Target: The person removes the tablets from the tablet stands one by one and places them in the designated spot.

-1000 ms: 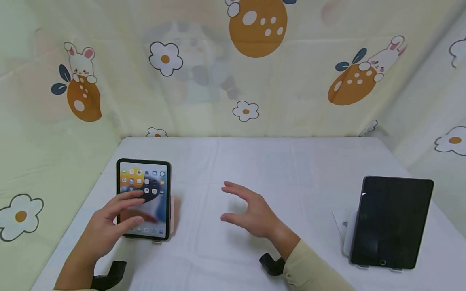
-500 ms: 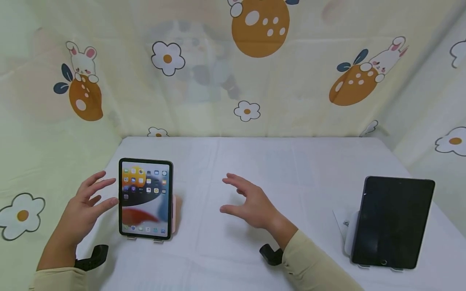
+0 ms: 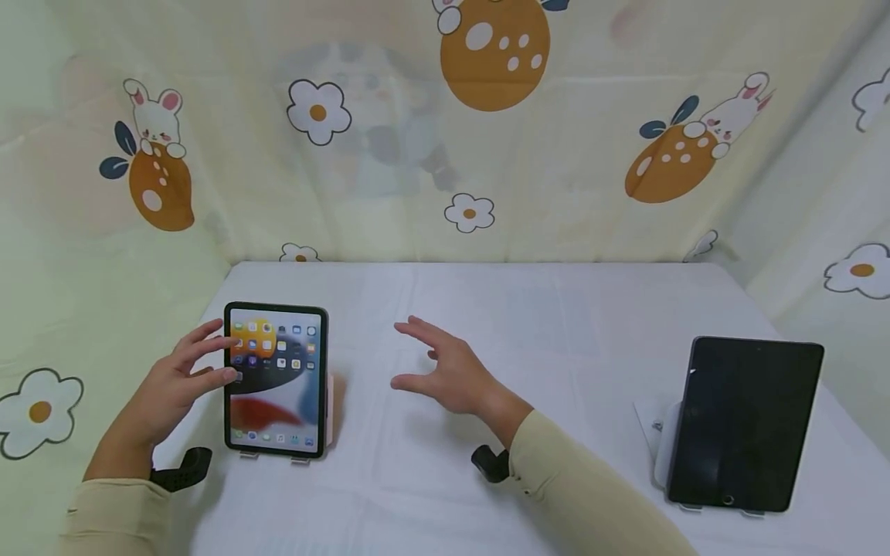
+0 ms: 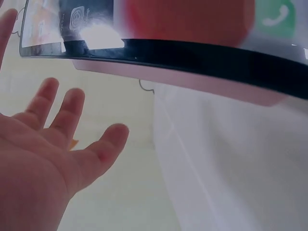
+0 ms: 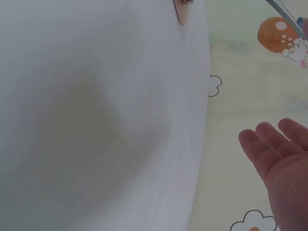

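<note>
Curtain (image 3: 556, 154): printed with flowers and rabbits, fills the upper frame. Counter (image 3: 556, 332): white-covered, lower frame. Dark tablet (image 3: 745, 425): lower right, screen black, tilted back on a white stand (image 3: 665, 452). Lit tablet (image 3: 278, 382): left of centre, propped near-upright on a pink stand (image 3: 330, 413), app icons showing. Left hand (image 3: 170, 382): lower left, fingers and thumb spread, tips overlapping the lit tablet's left edge in the head view; contact cannot be told. Right hand (image 3: 448, 371): near frame centre, thumb and fingers apart, holding nothing, above the counter. Black device (image 3: 184, 469) at the left wrist; similar black unit (image 3: 490, 465) at the right.
</note>
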Motion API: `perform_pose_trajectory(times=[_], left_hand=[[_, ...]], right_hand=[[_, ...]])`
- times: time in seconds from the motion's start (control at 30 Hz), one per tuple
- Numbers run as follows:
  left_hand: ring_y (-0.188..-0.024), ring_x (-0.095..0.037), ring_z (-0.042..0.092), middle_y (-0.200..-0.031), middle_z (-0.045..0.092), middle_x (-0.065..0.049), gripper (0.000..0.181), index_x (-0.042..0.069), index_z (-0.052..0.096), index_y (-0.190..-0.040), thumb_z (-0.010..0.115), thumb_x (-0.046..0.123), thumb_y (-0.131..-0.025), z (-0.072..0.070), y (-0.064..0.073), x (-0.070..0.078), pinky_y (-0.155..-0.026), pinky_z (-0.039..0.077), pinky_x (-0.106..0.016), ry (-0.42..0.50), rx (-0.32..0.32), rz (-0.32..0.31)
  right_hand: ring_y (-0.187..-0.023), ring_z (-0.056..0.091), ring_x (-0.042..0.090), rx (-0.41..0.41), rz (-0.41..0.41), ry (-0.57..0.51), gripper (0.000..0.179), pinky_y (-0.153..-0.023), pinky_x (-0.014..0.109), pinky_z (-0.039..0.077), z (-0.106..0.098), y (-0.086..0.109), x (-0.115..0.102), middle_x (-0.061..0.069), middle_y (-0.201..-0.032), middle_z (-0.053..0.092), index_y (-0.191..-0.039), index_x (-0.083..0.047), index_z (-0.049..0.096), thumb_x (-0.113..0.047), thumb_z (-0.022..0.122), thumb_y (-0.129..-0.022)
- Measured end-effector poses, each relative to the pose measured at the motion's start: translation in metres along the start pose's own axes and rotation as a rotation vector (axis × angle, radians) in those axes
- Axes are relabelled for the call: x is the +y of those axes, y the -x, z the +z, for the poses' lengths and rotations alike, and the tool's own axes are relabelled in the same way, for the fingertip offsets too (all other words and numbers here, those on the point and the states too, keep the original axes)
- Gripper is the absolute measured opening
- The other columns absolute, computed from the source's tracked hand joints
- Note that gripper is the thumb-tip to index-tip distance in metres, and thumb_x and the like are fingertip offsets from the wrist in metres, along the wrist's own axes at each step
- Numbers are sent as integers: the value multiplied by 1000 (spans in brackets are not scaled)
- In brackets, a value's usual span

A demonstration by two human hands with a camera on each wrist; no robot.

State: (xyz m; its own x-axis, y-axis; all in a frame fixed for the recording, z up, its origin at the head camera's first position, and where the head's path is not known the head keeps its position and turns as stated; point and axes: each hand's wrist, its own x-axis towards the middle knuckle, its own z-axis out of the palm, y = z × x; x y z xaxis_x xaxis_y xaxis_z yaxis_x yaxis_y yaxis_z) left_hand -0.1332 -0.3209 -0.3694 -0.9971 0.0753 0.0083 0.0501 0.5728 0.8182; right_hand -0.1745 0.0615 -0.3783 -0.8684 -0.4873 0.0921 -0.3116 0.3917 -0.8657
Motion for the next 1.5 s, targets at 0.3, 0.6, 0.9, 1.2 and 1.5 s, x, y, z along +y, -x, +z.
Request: perform_pose_trajectory(times=[0.3, 0.6, 0.9, 1.2, 1.5], left_hand=[[-145, -55, 1, -163, 5, -25, 50, -7, 48, -140, 61, 21, -101, 0, -14, 2, -103, 27, -73, 119, -34, -42], [-144, -51, 9, -162, 9, -26, 26, 23, 69, -124, 60, 15, -101, 5, -17, -4, -110, 36, -40, 273, -47, -51], [-122, -29, 37, -137, 41, -20, 26, 29, 73, -116, 60, 13, -101, 11, -20, -6, -87, 47, -15, 336, -46, -19], [-121, -27, 38, -138, 43, -20, 27, 27, 72, -123, 60, 16, -101, 13, -24, -9, -88, 46, -16, 307, -75, -20], [-122, -29, 37, -143, 37, -27, 26, 30, 73, -120, 61, 17, -101, 11, -25, -9, -87, 46, -15, 315, -68, -52]], right_hand=[[-135, 46, 26, -36, -44, 19, 71, -105, 46, 44, 18, -24, -14, 1, -153, 43, -150, -19, 46, -28, 79, -88], [-131, 52, 21, -86, -1, -1, 73, -103, 40, 46, 38, -35, -18, -3, -152, 44, -152, -23, 43, -23, 79, -88], [-128, 53, 20, -122, -5, -24, 71, -99, 36, 48, 55, -46, -29, 3, -150, 46, -154, -26, 40, -25, 75, -92], [-126, 54, 19, -143, 3, -55, 72, -97, 34, 49, 52, -50, -39, 4, -144, 50, -151, -25, 39, -19, 77, -90], [-124, 53, 16, -170, 6, -58, 68, -89, 29, 51, 56, -55, -44, 0, -143, 51, -151, -27, 41, -20, 74, -92]])
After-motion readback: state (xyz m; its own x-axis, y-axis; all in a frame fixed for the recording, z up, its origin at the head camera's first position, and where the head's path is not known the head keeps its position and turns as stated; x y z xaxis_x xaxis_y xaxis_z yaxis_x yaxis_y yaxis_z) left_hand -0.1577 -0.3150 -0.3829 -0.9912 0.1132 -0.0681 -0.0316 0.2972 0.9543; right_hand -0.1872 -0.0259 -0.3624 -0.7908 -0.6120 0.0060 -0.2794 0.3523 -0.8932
